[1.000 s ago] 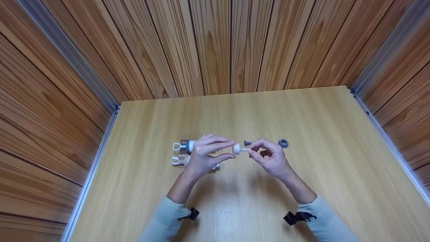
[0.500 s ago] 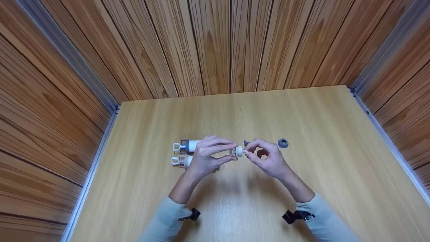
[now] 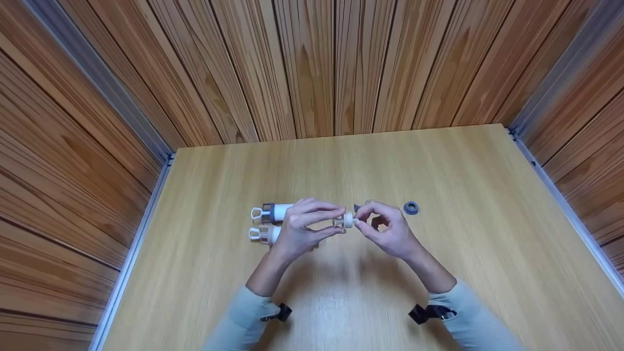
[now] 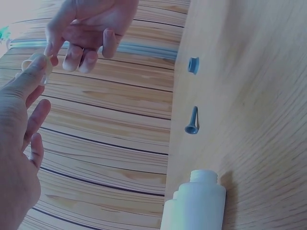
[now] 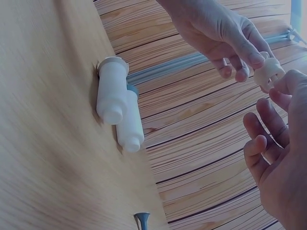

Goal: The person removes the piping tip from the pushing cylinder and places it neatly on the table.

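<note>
Between the two hands is a small cream plastic cap piece (image 3: 347,220) with an open cage at its left end and a thin stem at its right. My left hand (image 3: 304,224) pinches the cage end between thumb and fingers. The thumb and forefinger of my right hand (image 3: 390,231) pinch the stem, of which only a short length shows. In the right wrist view the cream piece (image 5: 268,74) has openings in its side; my right hand's other fingers are loosely bent. Both hands are above the table, partly covering what lies behind them.
Two white bottles lie beyond my left hand, one (image 3: 282,211) with a grey collar, one (image 3: 276,234) with a beige collar, each with a loop at its end. A grey ring (image 3: 411,208) and a grey flared-end stem (image 4: 193,122) lie on the wooden table (image 3: 463,195).
My right hand has shifted slightly left, closer to my left hand. Less of the stem shows between them, and the cage end now shows at my left fingertips.
</note>
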Available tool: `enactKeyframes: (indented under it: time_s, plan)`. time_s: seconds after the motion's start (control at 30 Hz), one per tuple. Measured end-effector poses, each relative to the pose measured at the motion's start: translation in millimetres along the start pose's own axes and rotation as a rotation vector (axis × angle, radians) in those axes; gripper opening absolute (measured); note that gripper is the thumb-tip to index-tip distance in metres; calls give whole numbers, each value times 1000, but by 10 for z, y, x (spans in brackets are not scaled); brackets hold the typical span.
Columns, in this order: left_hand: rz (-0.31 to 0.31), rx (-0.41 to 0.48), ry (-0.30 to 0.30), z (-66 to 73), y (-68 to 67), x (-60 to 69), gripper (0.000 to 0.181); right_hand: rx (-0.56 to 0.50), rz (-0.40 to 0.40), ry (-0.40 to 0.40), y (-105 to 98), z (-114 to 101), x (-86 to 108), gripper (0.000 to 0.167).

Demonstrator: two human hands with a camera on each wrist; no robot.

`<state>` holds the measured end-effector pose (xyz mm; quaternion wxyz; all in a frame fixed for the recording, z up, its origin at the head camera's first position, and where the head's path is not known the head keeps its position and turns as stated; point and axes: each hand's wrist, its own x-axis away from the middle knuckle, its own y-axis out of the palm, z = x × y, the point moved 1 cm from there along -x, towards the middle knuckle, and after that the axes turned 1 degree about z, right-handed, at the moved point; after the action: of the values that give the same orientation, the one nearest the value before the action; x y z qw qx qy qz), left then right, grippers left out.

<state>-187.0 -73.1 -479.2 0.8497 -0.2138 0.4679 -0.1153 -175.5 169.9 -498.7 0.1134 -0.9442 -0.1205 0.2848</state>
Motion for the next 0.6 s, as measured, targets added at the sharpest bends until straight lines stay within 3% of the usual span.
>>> enactKeyframes:
  time_s: [0.33, 0.6]
  plan:
    - [16, 24, -11, -2, -2, -2, 40, -60, 20, 13, -18, 18, 14, 20]
    - [39, 62, -30, -1, -12, -22, 39, -180, 44, -56, -8, 2, -7, 39]
